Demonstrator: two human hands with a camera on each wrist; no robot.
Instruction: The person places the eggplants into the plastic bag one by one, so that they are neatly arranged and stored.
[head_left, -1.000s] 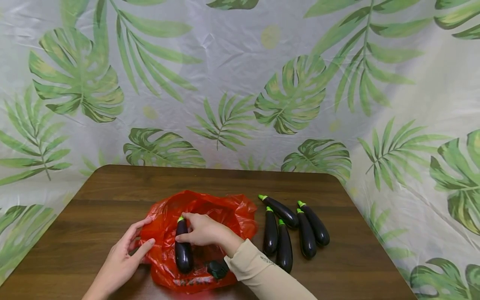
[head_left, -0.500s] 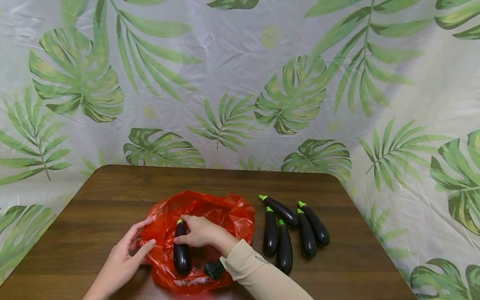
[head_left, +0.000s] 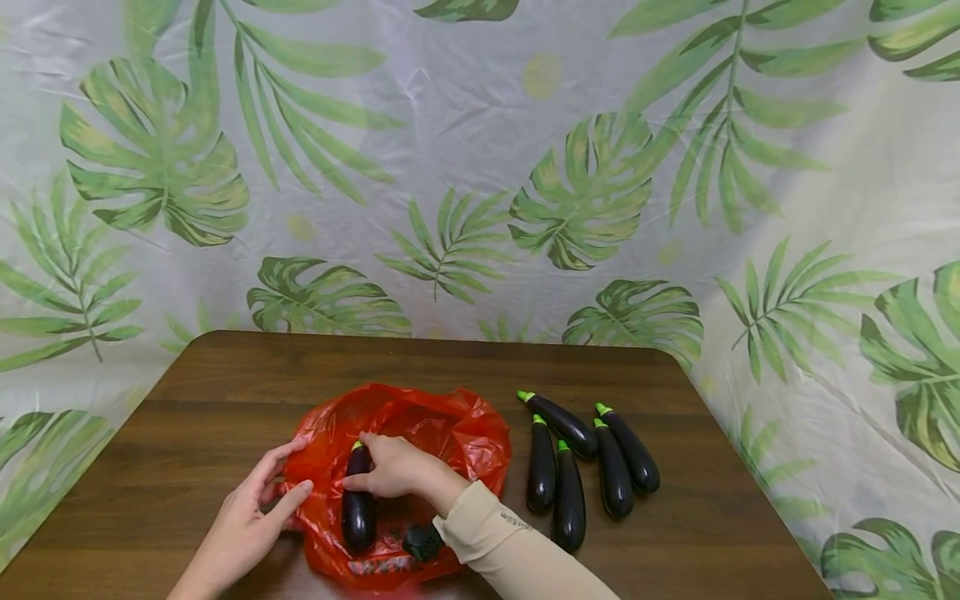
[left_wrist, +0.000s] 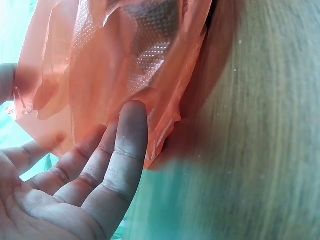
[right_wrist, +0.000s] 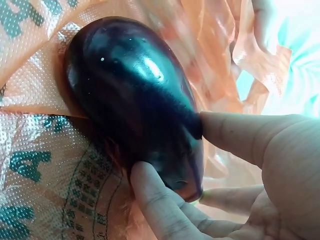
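Glossy dark-purple eggplant (head_left: 358, 523) sits pinched by the right hand (head_left: 397, 468) against a crumpled red plastic bag (head_left: 435, 423); the wide-spread left hand (head_left: 253, 512) touches it.

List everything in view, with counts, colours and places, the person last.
Wood-grain table: one, brown, foreground
Leaf-printed sheet: one, pale grey and green, background
Crinkled plastic bag: one, red, on the table
Glossy elongated eggplants: five, purple-black with green tops, right of bag
Held glossy eggplant: one, same colours, in bag's opening
Fabric sleeve: one, beige, right forearm
Rounded device: one, black, beside sleeve
Left grip: one, bare, touching bag's left side
Right grip: one, bare, holding that eggplant
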